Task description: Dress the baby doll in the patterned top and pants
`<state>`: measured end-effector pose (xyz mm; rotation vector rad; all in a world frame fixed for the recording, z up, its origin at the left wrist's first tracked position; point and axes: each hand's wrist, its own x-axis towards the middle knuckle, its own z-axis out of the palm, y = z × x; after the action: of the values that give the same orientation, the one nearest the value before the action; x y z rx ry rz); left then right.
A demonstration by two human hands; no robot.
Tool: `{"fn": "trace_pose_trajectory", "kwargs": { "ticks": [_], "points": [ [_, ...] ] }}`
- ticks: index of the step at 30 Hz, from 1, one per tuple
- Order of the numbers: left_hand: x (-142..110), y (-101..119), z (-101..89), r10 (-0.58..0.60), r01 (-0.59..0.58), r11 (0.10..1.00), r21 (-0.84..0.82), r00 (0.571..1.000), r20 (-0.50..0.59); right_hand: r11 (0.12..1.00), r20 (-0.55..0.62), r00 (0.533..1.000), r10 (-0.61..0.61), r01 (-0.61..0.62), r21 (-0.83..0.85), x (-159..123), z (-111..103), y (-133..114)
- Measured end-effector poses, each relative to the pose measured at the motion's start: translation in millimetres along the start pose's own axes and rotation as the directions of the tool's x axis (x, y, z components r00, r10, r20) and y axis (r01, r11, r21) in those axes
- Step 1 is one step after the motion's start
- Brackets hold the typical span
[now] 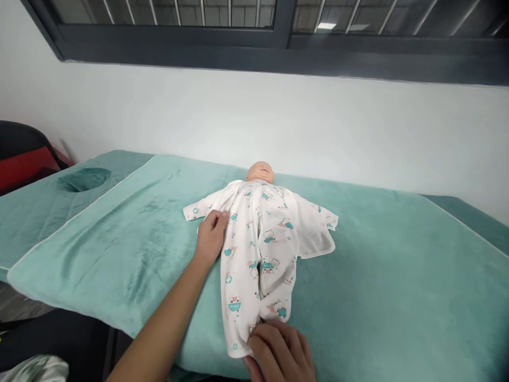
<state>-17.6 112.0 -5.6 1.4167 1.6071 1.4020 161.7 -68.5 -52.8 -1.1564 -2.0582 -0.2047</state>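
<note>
A baby doll (261, 172) lies on its back, its head near the wall. White baby clothes (242, 254) with teal and pink animal prints cover its body, with both sleeves spread sideways. On the right side a loose flap (318, 239) of the cloth lies spread out. My left hand (210, 236) is closed at the left edge of the garment, its thumb and curled fingers at the cloth beside the doll's torso. My right hand (280, 353) grips the lower end of the trouser legs, fingers bent over the fabric. The doll's hands and feet are not visible.
A teal cover (377, 276) lies over the padded bed, which has a face hole (84, 179) at the left. Behind stands a white wall (254, 116) below a dark-framed barred window (178, 45). A black and red chair (27, 159) is at the far left.
</note>
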Motion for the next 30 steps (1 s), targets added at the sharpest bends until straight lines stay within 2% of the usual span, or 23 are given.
{"fn": "trace_pose_trajectory", "kwargs": {
  "ticks": [3, 6, 9, 11, 15, 18, 22, 26, 30],
  "points": [
    [-62, -10, -23.9, 0.020, -0.017, 0.996, 0.086, 0.999, -0.044, 0.999, 0.006, 0.999, -0.045, 0.045, 0.023, 1, 1, 4],
    [-133, -23, -42.4, 0.082, -0.068, 0.985, 0.156, 0.993, -0.087, 0.993, -0.010, 0.999, -0.032, 0.033, 0.115, 8, 1, -1],
    [-186, -34, -45.0, 0.276, -0.278, 0.935, 0.221, 0.960, 0.038, 0.981, -0.036, 0.999, -0.031, 0.037, 0.190, 20, -1, -10],
    [-206, -39, -38.3, 0.367, -0.379, 0.876, 0.298, 0.925, 0.099, 0.973, -0.035, 0.998, -0.046, 0.053, 0.224, 29, -4, -15],
    [-216, -47, -21.2, 0.384, -0.375, 0.809, 0.452, 0.920, 0.077, 0.947, 0.030, 0.999, -0.023, 0.012, 0.322, 37, -7, -16],
    [-211, -46, -16.8, 0.455, -0.439, 0.762, 0.477, 0.886, 0.088, 0.930, 0.050, 0.999, 0.014, -0.031, 0.366, 31, -9, -11],
    [-204, -36, -20.6, 0.541, -0.497, 0.750, 0.435, 0.841, 0.028, 0.915, 0.022, 0.998, 0.062, -0.066, 0.399, 21, -12, -6],
    [-202, -27, -27.5, 0.519, -0.472, 0.800, 0.371, 0.854, -0.031, 0.921, 0.029, 0.996, 0.080, -0.085, 0.381, 17, -11, -13],
    [-204, -33, -33.5, 0.558, -0.504, 0.771, 0.389, 0.829, -0.031, 0.948, -0.062, 0.998, 0.014, 0.007, 0.317, 16, -4, -26]
  ]
}}
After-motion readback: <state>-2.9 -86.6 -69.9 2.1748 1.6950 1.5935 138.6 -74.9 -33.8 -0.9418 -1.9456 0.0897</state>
